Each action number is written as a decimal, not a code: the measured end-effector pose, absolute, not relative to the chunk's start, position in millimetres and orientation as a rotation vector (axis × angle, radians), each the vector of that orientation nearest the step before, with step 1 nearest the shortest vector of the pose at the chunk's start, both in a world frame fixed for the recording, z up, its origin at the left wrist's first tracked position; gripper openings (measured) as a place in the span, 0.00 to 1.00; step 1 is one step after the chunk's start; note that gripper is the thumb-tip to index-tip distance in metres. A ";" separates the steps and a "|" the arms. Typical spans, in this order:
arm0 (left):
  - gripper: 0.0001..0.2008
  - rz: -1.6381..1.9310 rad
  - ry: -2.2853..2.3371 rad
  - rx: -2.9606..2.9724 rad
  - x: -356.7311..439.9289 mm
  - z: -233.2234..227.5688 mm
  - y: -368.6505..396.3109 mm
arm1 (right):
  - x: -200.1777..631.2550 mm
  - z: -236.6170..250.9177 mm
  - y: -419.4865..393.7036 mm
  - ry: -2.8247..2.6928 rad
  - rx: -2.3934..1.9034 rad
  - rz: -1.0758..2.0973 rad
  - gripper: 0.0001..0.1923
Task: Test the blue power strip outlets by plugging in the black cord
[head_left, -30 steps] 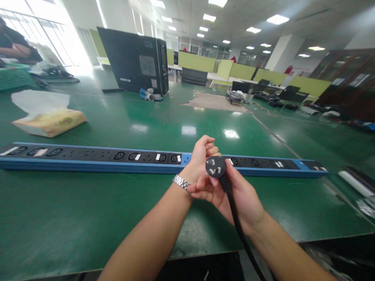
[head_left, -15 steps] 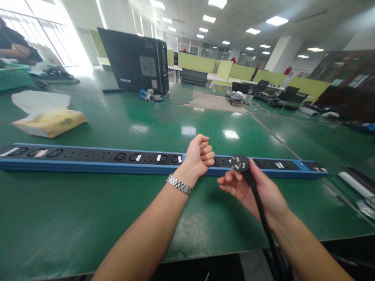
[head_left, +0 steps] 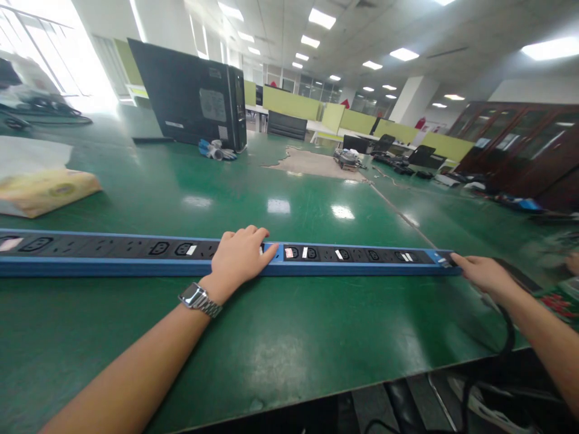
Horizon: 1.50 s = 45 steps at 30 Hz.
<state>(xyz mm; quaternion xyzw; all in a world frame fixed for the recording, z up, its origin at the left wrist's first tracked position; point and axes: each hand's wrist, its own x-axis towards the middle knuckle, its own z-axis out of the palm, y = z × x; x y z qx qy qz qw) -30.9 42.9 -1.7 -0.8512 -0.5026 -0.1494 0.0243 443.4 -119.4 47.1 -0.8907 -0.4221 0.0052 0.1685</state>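
Note:
A long blue and black power strip (head_left: 353,268) with several sockets lies across the green table. My left hand (head_left: 239,256) grips it near the middle, fingers over the far side and thumb along the top, hiding some sockets. At the strip's right end, my right hand (head_left: 484,274) is closed on the corner, its thumb side at the end cap; most of its fingers are hidden. A thick black cable (head_left: 509,331) hangs in a loop below my right wrist. The plug on it is out of sight.
A tissue pack (head_left: 54,190) stands at the left on the green table (head_left: 271,337). Behind are a black computer tower (head_left: 194,96) and grey-blue gloves (head_left: 217,150). A dark object (head_left: 515,274) lies past the strip's right end. Someone's blurred hand (head_left: 573,263) shows at the right edge.
My left hand has gone from a loose fist above the strip to gripping it, further left. My right hand, which held up the plug, has moved right to the strip's end. The view has shifted right.

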 end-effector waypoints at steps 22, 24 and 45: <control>0.24 -0.402 -1.520 -2.632 -30.4 -3.5 40.2 | 451.6 46.2 -99.9 -1.314 -2.799 -0.048 0.23; 0.24 -0.409 -1.515 -2.629 -30.5 -3.0 39.7 | 454.6 56.8 -94.6 -1.272 -2.861 -0.068 0.26; 0.23 -0.442 -1.508 -2.588 -31.1 -11.3 44.5 | 481.4 17.3 -61.2 -1.248 -3.044 -0.032 0.33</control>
